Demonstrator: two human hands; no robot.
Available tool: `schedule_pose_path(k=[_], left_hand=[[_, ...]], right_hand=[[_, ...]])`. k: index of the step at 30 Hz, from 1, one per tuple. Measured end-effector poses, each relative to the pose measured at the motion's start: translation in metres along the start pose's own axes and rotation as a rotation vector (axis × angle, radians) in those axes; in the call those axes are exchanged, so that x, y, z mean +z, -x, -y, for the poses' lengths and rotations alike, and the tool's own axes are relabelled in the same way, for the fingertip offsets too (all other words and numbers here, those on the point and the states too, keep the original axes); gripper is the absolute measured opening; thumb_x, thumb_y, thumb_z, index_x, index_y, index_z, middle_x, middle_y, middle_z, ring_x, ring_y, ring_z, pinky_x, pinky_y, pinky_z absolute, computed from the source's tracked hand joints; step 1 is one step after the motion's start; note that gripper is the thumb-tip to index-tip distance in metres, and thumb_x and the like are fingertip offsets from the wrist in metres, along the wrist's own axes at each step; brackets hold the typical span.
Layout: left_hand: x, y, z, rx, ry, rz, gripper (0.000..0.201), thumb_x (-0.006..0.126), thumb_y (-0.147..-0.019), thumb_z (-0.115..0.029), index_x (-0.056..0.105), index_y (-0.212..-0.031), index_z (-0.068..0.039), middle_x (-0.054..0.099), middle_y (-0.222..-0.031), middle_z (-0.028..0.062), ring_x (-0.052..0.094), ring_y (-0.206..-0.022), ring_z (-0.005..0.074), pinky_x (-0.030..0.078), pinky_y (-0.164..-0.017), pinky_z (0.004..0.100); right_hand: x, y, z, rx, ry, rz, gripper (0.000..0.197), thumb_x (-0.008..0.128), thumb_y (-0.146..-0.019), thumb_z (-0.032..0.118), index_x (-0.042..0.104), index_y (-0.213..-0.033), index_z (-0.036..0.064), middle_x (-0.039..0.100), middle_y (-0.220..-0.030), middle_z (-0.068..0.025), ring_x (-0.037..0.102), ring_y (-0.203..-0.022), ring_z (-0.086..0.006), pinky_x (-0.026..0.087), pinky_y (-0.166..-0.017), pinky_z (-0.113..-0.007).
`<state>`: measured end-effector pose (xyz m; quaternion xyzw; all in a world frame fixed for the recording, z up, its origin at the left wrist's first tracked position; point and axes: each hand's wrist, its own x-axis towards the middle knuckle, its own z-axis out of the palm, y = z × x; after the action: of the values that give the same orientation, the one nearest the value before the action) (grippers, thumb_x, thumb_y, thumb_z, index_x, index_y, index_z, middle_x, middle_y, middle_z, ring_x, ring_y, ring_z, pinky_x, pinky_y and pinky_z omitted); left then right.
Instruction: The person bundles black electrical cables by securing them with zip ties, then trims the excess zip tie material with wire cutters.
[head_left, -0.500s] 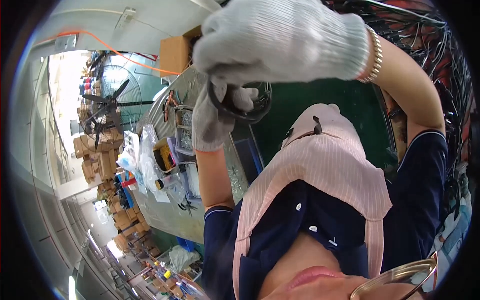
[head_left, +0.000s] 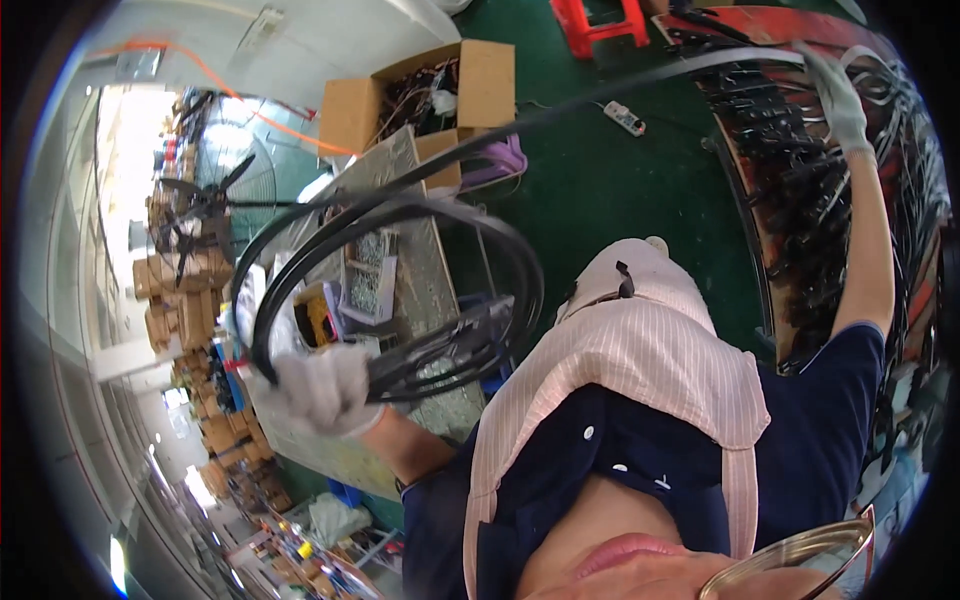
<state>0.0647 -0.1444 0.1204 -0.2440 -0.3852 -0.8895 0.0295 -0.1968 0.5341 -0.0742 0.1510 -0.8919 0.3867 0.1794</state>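
Observation:
My left hand (head_left: 327, 390), in a white knitted glove, is closed round a wide coil of black cable (head_left: 532, 275) held over the worktable at the left. From that coil a long stretch of cable (head_left: 600, 93) runs up and across to the far right. There my right hand (head_left: 838, 100), gloved too, is reached out with its fingers round the cable, above a bench piled with black cables (head_left: 790, 200). Motion blurs the left hand and part of the coil.
On the worktable (head_left: 425, 300) are a tray of small metal parts (head_left: 370, 285) and a box of yellow parts (head_left: 318, 322). Beyond stand an open cardboard box (head_left: 487, 85), a red stool (head_left: 600, 32) and a fan (head_left: 225, 195). A white power strip (head_left: 624, 118) lies on the green floor.
My hands were close together over a small, tight coil. My right hand has swung far right with the cable; my left has dropped lower left, and the coil has spread wide.

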Motion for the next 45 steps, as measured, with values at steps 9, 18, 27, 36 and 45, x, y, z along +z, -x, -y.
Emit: schedule_pose_path(k=[9,18,27,36,45], left_hand=[[0.001,-0.052,0.066,-0.257,-0.414,-0.567,0.036,0.041,-0.105,-0.037,0.042,-0.078,-0.013,0.029,-0.049,-0.0056,0.025,-0.041,0.0074,0.031,-0.045,0.0274],[0.021,-0.061,0.105,-0.428,-0.664,-0.568,0.043,0.04,-0.105,-0.042,0.057,-0.094,-0.004,0.038,-0.051,-0.0016,0.04,-0.046,0.0127,0.044,-0.057,0.0316],[0.011,-0.054,0.083,-0.27,-0.592,-0.481,0.044,0.049,-0.101,-0.046,0.064,-0.092,-0.006,0.034,-0.049,-0.0053,0.029,-0.042,0.0081,0.035,-0.055,0.0285],[0.034,-0.056,0.112,-0.471,-0.668,-0.543,0.044,0.048,-0.101,-0.046,0.06,-0.101,-0.003,0.053,-0.061,0.0021,0.047,-0.051,0.0138,0.044,-0.057,0.0302],[0.033,-0.048,0.095,-0.484,-0.022,0.2,0.064,0.032,-0.098,-0.063,0.057,-0.09,-0.005,0.053,-0.058,0.0039,0.042,-0.039,0.0184,0.044,-0.044,0.0327]], right_hand=[[0.045,0.03,0.282,-0.391,0.244,0.641,0.021,0.073,-0.078,0.026,0.069,-0.096,0.0159,0.053,-0.073,-0.0054,0.059,-0.064,-0.0262,0.046,-0.057,-0.037],[0.09,-0.009,0.409,-0.828,-0.073,0.322,0.01,0.068,-0.075,0.025,0.064,-0.082,0.0193,0.057,-0.068,-0.0043,0.063,-0.062,-0.0217,0.048,-0.049,-0.036],[0.062,0.002,0.397,-0.816,0.109,0.421,0.022,0.077,-0.071,0.029,0.069,-0.087,0.0176,0.055,-0.067,-0.0001,0.062,-0.062,-0.0185,0.047,-0.052,-0.033],[0.074,-0.019,0.415,-0.856,0.161,0.204,0.023,0.073,-0.082,0.033,0.068,-0.102,0.0218,0.063,-0.076,0.0002,0.066,-0.069,-0.017,0.051,-0.057,-0.032],[0.111,-0.103,0.351,-1.26,0.232,-0.042,0.048,0.06,-0.085,0.011,0.057,-0.131,0.024,0.061,-0.073,-0.0041,0.06,-0.055,-0.0193,0.043,-0.04,-0.031]])
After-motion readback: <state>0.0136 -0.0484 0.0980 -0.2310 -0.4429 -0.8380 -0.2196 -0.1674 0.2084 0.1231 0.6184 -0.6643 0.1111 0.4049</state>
